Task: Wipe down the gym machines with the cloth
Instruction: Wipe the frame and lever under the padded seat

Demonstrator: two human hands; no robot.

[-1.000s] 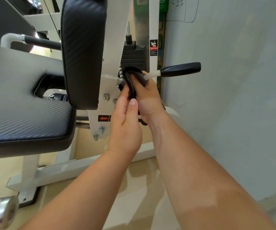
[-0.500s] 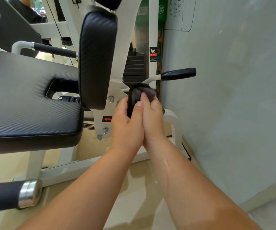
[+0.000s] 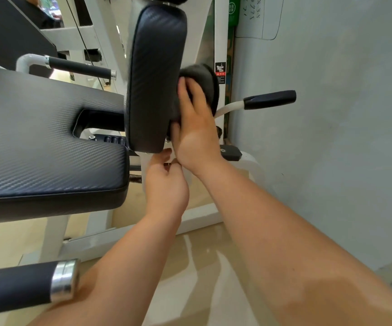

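Lower left, a black handle with a chrome collar (image 3: 23,285) projects into view; nothing touches it. Above it lies the black seat pad (image 3: 44,142), with no hand or cloth on it. At centre stands the upright back pad (image 3: 155,78). The left hand (image 3: 166,184) sits just below the pad's lower edge, near a coil spring (image 3: 135,178), with fingers loosely curled and nothing seen in them. The right hand (image 3: 197,128) lies flat with fingers extended, pressing the dark cloth (image 3: 202,83) against the pad's right flank. No pinch on the cloth is visible, so it appears held by pressure alone. The cloth is bunched and blurred, and it bulges past the fingertips toward the white frame upright (image 3: 220,31). Further right, a black-gripped side handle (image 3: 270,99) stands clear of both hands, before the pale wall (image 3: 331,137). Assessment: the flank is being wiped, and the seat and handles look pending. Risks: if palm pressure eases, the cloth may slide off and drop to the floor. The bunching may leave strips of the flank unwiped. The left hand's fingers, close to the spring and the fittings under the pad, could be nipped should the pad shift.
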